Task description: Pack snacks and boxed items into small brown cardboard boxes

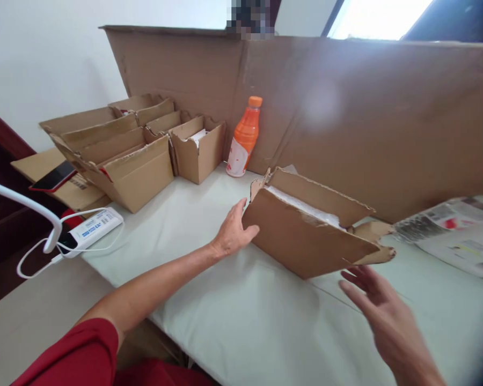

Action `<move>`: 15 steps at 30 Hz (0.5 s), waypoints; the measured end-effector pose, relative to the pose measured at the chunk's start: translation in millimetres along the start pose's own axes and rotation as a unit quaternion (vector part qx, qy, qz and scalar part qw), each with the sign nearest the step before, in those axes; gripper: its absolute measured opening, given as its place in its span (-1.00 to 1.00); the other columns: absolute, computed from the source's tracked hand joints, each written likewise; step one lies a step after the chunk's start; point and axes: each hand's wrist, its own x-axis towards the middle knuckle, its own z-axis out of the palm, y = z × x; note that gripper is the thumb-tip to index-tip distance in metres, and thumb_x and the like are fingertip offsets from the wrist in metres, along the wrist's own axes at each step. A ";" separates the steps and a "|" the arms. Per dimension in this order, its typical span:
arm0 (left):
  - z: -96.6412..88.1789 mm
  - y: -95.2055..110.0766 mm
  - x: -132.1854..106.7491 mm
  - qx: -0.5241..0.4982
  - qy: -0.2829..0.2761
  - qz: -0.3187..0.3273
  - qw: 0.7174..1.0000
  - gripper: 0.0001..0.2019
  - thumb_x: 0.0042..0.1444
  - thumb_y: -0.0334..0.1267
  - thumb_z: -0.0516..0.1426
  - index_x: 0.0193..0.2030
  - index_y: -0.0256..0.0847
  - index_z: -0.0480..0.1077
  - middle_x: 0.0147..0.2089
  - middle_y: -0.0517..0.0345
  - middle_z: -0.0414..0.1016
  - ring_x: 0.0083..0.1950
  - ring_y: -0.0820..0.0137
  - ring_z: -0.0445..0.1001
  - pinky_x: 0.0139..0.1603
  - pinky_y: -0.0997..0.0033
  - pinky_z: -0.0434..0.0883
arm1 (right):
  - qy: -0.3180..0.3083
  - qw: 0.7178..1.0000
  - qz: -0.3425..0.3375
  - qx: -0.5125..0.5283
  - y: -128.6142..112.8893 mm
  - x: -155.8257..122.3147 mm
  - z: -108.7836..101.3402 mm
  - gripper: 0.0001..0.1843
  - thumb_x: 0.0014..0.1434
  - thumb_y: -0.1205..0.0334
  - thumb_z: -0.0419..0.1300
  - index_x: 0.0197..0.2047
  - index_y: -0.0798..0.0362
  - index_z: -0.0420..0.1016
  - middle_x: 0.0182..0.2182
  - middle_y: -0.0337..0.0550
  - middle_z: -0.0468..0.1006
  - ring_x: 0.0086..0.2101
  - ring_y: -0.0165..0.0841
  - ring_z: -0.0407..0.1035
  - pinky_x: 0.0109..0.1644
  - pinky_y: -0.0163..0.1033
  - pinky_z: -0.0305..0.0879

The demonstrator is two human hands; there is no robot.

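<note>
An open-topped cardboard box (306, 230) stands on the pale cloth in front of me, with something white and plastic-wrapped (304, 206) inside it. My left hand (234, 231) is at the box's left end, thumb and fingers apart; whether the fingertips touch the cardboard I cannot tell. Below the box's right end is my right hand (372, 297), its fingers spread and slightly curled, with nothing seen in it. The lower right flap of the box hangs just above those fingers.
Several open cardboard boxes (145, 171) stand at the back left. Beside them is an orange bottle (245, 139) against a tall cardboard panel (346, 107). A white power bank with a cable (94, 228) lies at the left edge, near a phone (54, 177). Printed plastic packaging (459, 230) lies right.
</note>
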 end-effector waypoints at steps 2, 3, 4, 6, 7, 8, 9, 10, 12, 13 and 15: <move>10.4 -5.7 1.2 -0.020 0.004 -0.018 1.000 -0.21 0.01 -0.27 0.19 0.41 -0.27 0.05 0.39 -0.28 0.26 0.39 0.05 0.26 0.42 0.00 0.20 | -0.038 0.998 0.023 0.038 0.6 13.2 24.4 -0.48 -0.08 -0.16 0.34 -0.10 -0.09 0.49 -0.07 -0.03 0.65 -0.01 0.00 0.52 -0.02 0.01 0.53; 13.3 -7.3 -1.2 -0.022 0.010 -0.022 0.999 -0.21 -0.01 -0.29 0.20 0.39 -0.25 0.07 0.38 -0.27 0.28 0.38 0.06 0.27 0.43 0.02 0.20 | -0.048 0.997 0.032 0.046 -0.8 17.7 34.8 -0.49 -0.13 -0.16 0.36 -0.15 -0.07 0.49 -0.12 -0.01 0.67 -0.05 0.03 0.54 -0.05 0.03 0.53; 14.3 -8.2 -5.9 -0.018 0.017 -0.025 0.999 -0.21 -0.02 -0.31 0.20 0.39 -0.23 0.09 0.37 -0.25 0.29 0.38 0.05 0.27 0.43 0.01 0.19 | -0.047 0.997 0.036 0.046 -3.1 21.1 43.5 -0.50 -0.16 -0.15 0.37 -0.19 -0.06 0.49 -0.17 0.00 0.68 -0.10 0.04 0.55 -0.09 0.03 0.53; 10.9 -9.5 -22.9 -0.022 0.046 -0.036 0.998 -0.21 -0.03 -0.32 0.20 0.39 -0.20 0.09 0.39 -0.23 0.26 0.40 0.03 0.23 0.45 -0.02 0.15 | -0.052 0.997 0.031 0.050 -9.4 25.8 57.4 -0.50 -0.17 -0.14 0.38 -0.21 -0.02 0.49 -0.21 0.02 0.69 -0.17 0.04 0.57 -0.15 0.02 0.53; 6.7 -10.6 -35.0 -0.032 0.066 -0.041 0.996 -0.21 -0.02 -0.32 0.19 0.40 -0.20 0.08 0.40 -0.22 0.24 0.42 0.03 0.21 0.46 -0.03 0.13 | -0.068 0.996 0.026 0.053 -13.3 28.1 63.9 -0.50 -0.17 -0.13 0.39 -0.22 0.00 0.50 -0.22 0.03 0.70 -0.19 0.04 0.57 -0.16 0.01 0.53; 1.0 -12.5 -48.9 -0.049 0.092 -0.046 0.994 -0.21 0.00 -0.32 0.18 0.41 -0.22 0.06 0.42 -0.21 0.22 0.44 0.03 0.18 0.47 -0.04 0.10 | -0.092 0.994 0.020 0.059 -17.7 30.7 71.2 -0.50 -0.17 -0.12 0.40 -0.23 0.03 0.51 -0.23 0.05 0.70 -0.20 0.03 0.57 -0.18 0.00 0.53; -6.2 -15.5 -64.0 -0.070 0.115 -0.048 0.990 -0.21 0.01 -0.32 0.17 0.42 -0.23 0.05 0.43 -0.20 0.19 0.46 0.03 0.15 0.47 -0.03 0.08 | -0.119 0.991 0.011 0.065 -22.9 33.9 80.2 -0.49 -0.17 -0.12 0.41 -0.23 0.06 0.52 -0.23 0.06 0.70 -0.22 0.02 0.57 -0.19 -0.01 0.53; -14.7 -19.6 -79.6 -0.086 0.138 -0.051 0.985 -0.21 0.03 -0.33 0.16 0.43 -0.22 0.03 0.45 -0.18 0.16 0.47 0.05 0.13 0.48 -0.03 0.07 | -0.147 0.986 -0.001 0.074 -29.1 37.8 91.5 -0.47 -0.17 -0.11 0.42 -0.22 0.08 0.53 -0.23 0.07 0.70 -0.23 0.02 0.57 -0.20 -0.01 0.53; -35.5 -30.9 -108.9 -0.093 0.171 -0.055 0.979 -0.21 0.07 -0.34 0.15 0.45 -0.16 0.00 0.49 -0.11 0.11 0.49 0.07 0.11 0.48 -0.03 0.06 | -0.198 0.974 -0.039 0.102 -45.3 47.1 122.6 -0.44 -0.15 -0.09 0.44 -0.16 0.10 0.55 -0.20 0.07 0.70 -0.23 -0.02 0.56 -0.19 -0.02 0.52; -47.4 -37.5 -121.1 -0.094 0.191 -0.057 0.975 -0.22 0.10 -0.32 0.15 0.46 -0.12 -0.01 0.50 -0.08 0.09 0.49 0.08 0.11 0.48 -0.03 0.07 | -0.222 0.965 -0.066 0.122 -55.4 52.0 142.3 -0.44 -0.15 -0.07 0.44 -0.13 0.10 0.55 -0.17 0.05 0.69 -0.21 -0.04 0.56 -0.16 -0.02 0.52; -72.7 -51.3 -138.0 -0.093 0.239 -0.058 0.965 -0.24 0.16 -0.27 0.16 0.47 -0.06 -0.02 0.51 -0.04 0.07 0.50 0.07 0.10 0.47 -0.02 0.09 | -0.267 0.940 -0.130 0.166 -78.3 61.5 188.2 -0.42 -0.12 -0.03 0.44 -0.06 0.09 0.54 -0.11 0.02 0.68 -0.17 -0.09 0.55 -0.10 -0.05 0.51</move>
